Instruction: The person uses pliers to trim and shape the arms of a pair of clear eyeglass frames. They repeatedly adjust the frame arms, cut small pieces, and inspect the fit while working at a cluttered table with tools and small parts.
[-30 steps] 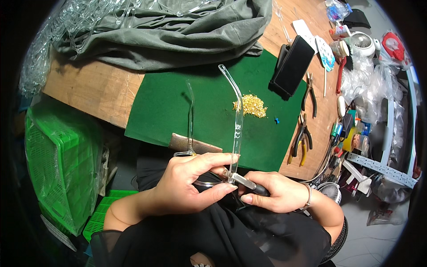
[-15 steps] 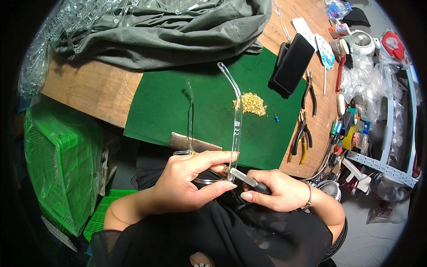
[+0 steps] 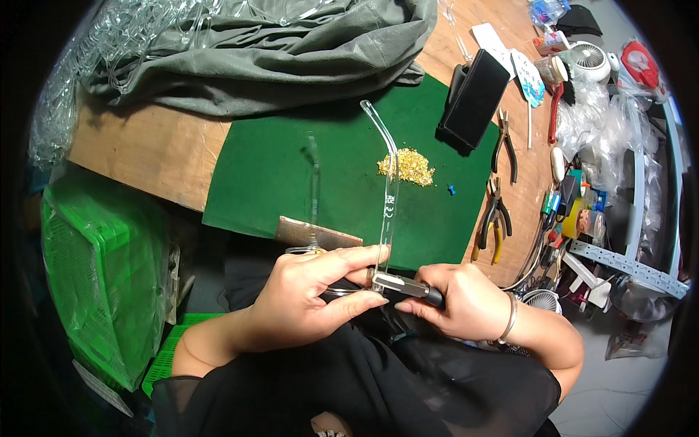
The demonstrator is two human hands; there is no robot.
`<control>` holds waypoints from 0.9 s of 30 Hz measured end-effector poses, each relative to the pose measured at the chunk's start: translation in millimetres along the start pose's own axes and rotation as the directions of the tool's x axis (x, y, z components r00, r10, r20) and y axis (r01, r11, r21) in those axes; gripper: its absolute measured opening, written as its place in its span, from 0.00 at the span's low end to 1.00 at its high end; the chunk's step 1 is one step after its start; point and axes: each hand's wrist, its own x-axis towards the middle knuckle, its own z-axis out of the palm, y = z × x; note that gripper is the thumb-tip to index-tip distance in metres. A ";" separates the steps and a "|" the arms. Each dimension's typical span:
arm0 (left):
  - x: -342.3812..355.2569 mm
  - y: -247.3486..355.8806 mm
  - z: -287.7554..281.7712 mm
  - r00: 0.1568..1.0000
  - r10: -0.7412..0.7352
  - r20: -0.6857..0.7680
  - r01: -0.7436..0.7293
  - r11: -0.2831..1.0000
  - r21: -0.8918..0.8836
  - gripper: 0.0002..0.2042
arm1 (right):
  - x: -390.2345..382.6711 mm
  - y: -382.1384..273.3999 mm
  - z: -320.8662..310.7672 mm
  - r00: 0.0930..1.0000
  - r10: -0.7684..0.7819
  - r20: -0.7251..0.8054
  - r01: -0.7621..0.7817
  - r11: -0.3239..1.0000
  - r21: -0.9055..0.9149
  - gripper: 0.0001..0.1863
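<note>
Clear eyeglasses (image 3: 390, 182) are gripped by my left hand (image 3: 309, 291), with both temples pointing up and away from me. Its thumb and fingers pinch the frame near the right hinge. My right hand (image 3: 466, 302) is closed around dark-handled pliers (image 3: 406, 285), whose metal jaws meet the frame at that hinge. The fingers partly hide the lenses and the exact spot under the jaws. Beyond the hands, a pile of small gold-coloured parts (image 3: 415, 167) and a blue push pin (image 3: 451, 190) lie on the green mat (image 3: 269, 175).
A grey cloth (image 3: 291, 65) and a heap of clear eyeglass frames (image 3: 116, 51) fill the back left. A black phone-like device (image 3: 475, 102) stands at the mat's far right, beside two pliers (image 3: 504, 146). A green crate (image 3: 102, 269) sits left; a metal rack (image 3: 626, 266) stands right.
My right hand has moved slightly right and up, turning the pliers to lie more level. The left hand stays nearly in place on the eyeglasses.
</note>
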 end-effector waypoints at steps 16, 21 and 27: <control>-0.4 1.6 -2.4 0.997 -0.080 0.020 0.082 0.991 -0.104 0.21 | 4.8 6.6 -7.3 0.967 -0.055 0.248 -0.034 0.939 0.342 0.19; -0.9 -0.4 1.6 0.998 -0.056 0.021 0.057 0.997 -0.044 0.22 | 0.7 6.6 2.5 0.998 -0.019 0.065 0.011 0.992 0.127 0.19; -0.6 9.1 -5.2 0.999 -0.008 -0.031 0.009 0.999 0.034 0.22 | 7.1 12.2 1.9 0.989 -0.133 -0.069 0.144 0.972 0.185 0.17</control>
